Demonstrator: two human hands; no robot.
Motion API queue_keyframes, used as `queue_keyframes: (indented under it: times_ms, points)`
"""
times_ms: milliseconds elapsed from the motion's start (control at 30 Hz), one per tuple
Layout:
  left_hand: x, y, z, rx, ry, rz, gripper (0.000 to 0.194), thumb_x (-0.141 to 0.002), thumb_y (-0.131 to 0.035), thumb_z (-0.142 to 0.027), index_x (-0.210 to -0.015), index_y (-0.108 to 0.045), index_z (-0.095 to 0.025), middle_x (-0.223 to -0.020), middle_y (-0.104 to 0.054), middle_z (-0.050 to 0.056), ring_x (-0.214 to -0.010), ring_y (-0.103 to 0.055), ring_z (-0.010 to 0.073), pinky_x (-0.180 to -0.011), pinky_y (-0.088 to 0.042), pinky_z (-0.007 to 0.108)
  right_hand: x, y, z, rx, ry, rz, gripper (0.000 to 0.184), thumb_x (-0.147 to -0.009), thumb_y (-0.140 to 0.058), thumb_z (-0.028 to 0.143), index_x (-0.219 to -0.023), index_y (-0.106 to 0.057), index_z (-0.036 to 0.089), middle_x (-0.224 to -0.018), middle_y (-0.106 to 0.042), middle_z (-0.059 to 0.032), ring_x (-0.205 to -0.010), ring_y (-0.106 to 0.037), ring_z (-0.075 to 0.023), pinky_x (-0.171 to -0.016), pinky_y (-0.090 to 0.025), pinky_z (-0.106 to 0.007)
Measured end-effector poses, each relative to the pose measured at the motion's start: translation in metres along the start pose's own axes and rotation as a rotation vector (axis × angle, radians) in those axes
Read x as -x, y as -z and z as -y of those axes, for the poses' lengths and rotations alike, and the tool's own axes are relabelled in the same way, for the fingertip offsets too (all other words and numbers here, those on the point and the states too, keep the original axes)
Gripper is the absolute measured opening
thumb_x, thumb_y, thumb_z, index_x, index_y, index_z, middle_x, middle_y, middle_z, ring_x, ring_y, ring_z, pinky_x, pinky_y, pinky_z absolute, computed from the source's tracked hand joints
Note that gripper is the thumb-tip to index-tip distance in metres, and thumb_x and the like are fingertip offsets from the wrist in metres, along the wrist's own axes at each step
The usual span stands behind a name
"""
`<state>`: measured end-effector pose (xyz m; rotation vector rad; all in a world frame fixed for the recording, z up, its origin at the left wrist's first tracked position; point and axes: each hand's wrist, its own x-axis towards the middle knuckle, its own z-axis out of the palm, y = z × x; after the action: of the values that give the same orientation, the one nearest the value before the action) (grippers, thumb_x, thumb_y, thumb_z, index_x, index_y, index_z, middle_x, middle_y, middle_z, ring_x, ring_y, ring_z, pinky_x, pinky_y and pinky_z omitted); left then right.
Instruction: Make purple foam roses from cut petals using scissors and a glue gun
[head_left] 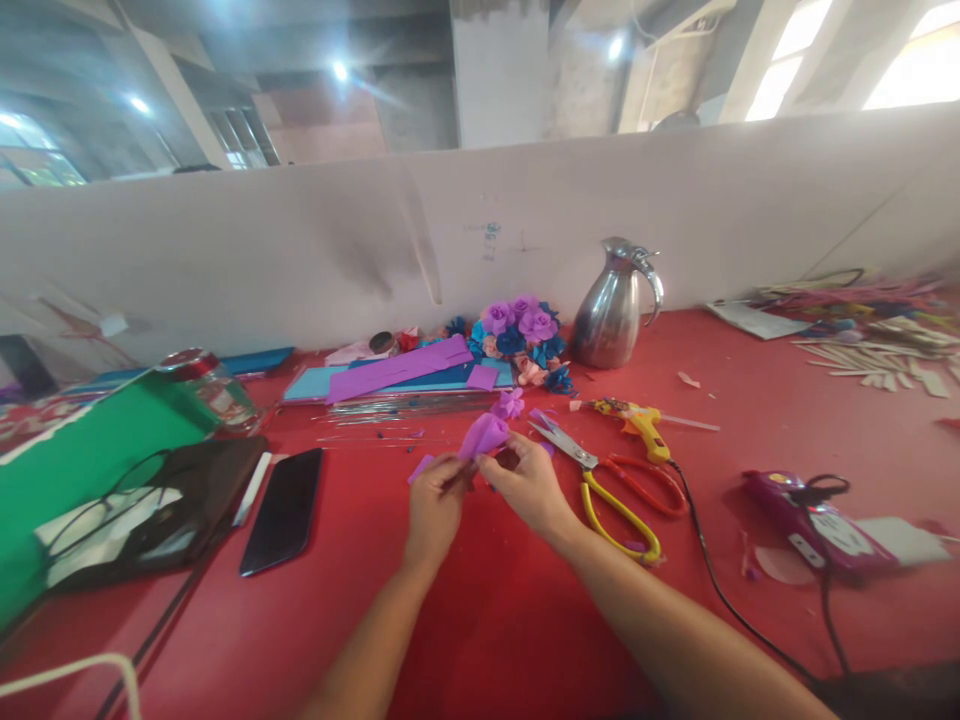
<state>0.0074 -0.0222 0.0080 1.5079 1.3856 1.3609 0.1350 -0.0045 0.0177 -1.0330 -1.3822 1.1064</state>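
Note:
Over the middle of the red table, my left hand (437, 500) and my right hand (531, 483) come together on a purple paper flower (484, 437). The fingers of both are closed round its lower end, and the fingertips partly hide what they pinch. A strip of purple paper sticks out beyond my left fingers. Just behind lies a small finished-looking purple flower (508, 403). Scissors (592, 462) with one red and one yellow handle lie open to the right of my right hand, purple scraps by their blades.
Behind are purple paper strips (401, 368), thin wires (390, 408), a heap of paper flowers (517, 330) and a steel jug (611, 305). A yellow glue gun (641, 425) with its cord and a magenta power strip (817, 520) lie right; a phone (283, 512) lies left.

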Motion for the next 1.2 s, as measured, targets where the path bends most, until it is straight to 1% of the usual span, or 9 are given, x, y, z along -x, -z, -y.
queue_keyframes:
  times_ms: [233, 367, 500, 600, 700, 867, 1000, 1100, 1200]
  points:
    - [-0.001, -0.002, -0.005, 0.134, 0.119, -0.005, 0.031, -0.072, -0.064, -0.042, -0.052, -0.059, -0.018, -0.058, -0.048, -0.002, -0.060, -0.043, 0.0130, -0.059, -0.033, 0.025, 0.001, 0.005, 0.007, 0.004, -0.018, 0.009, 0.013, -0.071, -0.055, 0.025, -0.080, -0.061, 0.018, -0.071, -0.065, -0.0003, -0.056, -0.056, -0.0128, -0.051, -0.040, -0.023]
    - [0.000, -0.001, -0.010, 0.129, 0.132, 0.027, 0.032, -0.071, -0.065, -0.042, -0.052, -0.059, -0.018, -0.056, -0.047, -0.002, -0.059, -0.042, 0.0125, -0.059, -0.033, 0.025, 0.000, 0.006, 0.007, 0.036, -0.033, 0.010, 0.010, -0.069, -0.057, 0.024, -0.075, -0.061, 0.018, -0.066, -0.065, -0.0004, -0.056, -0.057, -0.0139, -0.052, -0.041, -0.023]
    - [0.001, -0.002, -0.015, 0.131, 0.138, 0.047, 0.030, -0.070, -0.068, -0.040, -0.051, -0.062, -0.018, -0.054, -0.050, -0.002, -0.059, -0.045, 0.0128, -0.059, -0.036, 0.025, -0.001, 0.005, 0.004, 0.036, -0.028, -0.011, 0.010, -0.068, -0.058, 0.025, -0.071, -0.062, 0.017, -0.065, -0.065, -0.0023, -0.058, -0.058, -0.0153, -0.054, -0.044, -0.024]
    - [0.001, -0.002, -0.015, 0.264, 0.174, 0.030, 0.016, -0.067, -0.071, -0.035, -0.067, -0.070, -0.018, -0.064, -0.062, -0.001, -0.066, -0.054, 0.0144, -0.067, -0.043, 0.026, -0.001, 0.005, 0.002, 0.000, -0.023, 0.005, 0.012, -0.070, -0.057, 0.025, -0.074, -0.064, 0.016, -0.066, -0.067, -0.0028, -0.058, -0.060, -0.0155, -0.055, -0.045, -0.024]
    - [0.000, -0.002, -0.011, 0.372, 0.185, 0.022, 0.017, -0.065, -0.074, -0.031, -0.076, -0.072, -0.019, -0.071, -0.068, 0.001, -0.073, -0.059, 0.0161, -0.074, -0.046, 0.028, -0.001, 0.005, 0.002, -0.018, -0.024, 0.009, 0.015, -0.070, -0.057, 0.025, -0.077, -0.066, 0.015, -0.067, -0.068, -0.0031, -0.058, -0.061, -0.0158, -0.055, -0.045, -0.024]
    - [-0.001, -0.001, -0.004, 0.362, 0.177, -0.033, 0.013, -0.067, -0.073, -0.030, -0.074, -0.072, -0.018, -0.071, -0.068, 0.001, -0.073, -0.060, 0.0154, -0.074, -0.046, 0.027, -0.003, 0.003, 0.000, -0.059, -0.037, 0.007, 0.016, -0.069, -0.057, 0.026, -0.076, -0.067, 0.015, -0.069, -0.069, -0.0041, -0.059, -0.060, -0.0152, -0.056, -0.044, -0.024]
    - [-0.001, -0.001, 0.000, 0.396, 0.173, -0.053, 0.012, -0.067, -0.073, -0.026, -0.076, -0.072, -0.019, -0.072, -0.069, 0.001, -0.072, -0.060, 0.0143, -0.073, -0.046, 0.026, -0.003, 0.003, 0.001, -0.119, -0.120, 0.005, 0.017, -0.067, -0.057, 0.028, -0.073, -0.066, 0.014, -0.062, -0.064, -0.0017, -0.054, -0.055, -0.0130, -0.051, -0.039, -0.023]
    - [-0.001, -0.001, -0.001, 0.505, 0.239, -0.054, 0.014, -0.064, -0.074, -0.025, -0.075, -0.071, -0.018, -0.069, -0.067, 0.000, -0.067, -0.059, 0.0126, -0.068, -0.046, 0.025, -0.003, 0.003, 0.002, -0.155, -0.181, -0.004, 0.017, -0.066, -0.059, 0.029, -0.072, -0.065, 0.015, -0.058, -0.061, -0.0002, -0.055, -0.053, -0.0130, -0.050, -0.037, -0.022]
    - [-0.002, 0.000, -0.005, 0.651, 0.328, -0.039, 0.018, -0.062, -0.076, -0.026, -0.076, -0.068, -0.018, -0.067, -0.065, -0.001, -0.062, -0.058, 0.0111, -0.062, -0.045, 0.023, -0.003, 0.004, 0.003, -0.200, -0.166, 0.042, 0.015, -0.066, -0.060, 0.028, -0.072, -0.065, 0.016, -0.058, -0.059, 0.0008, -0.059, -0.054, -0.0136, -0.053, -0.038, -0.023]
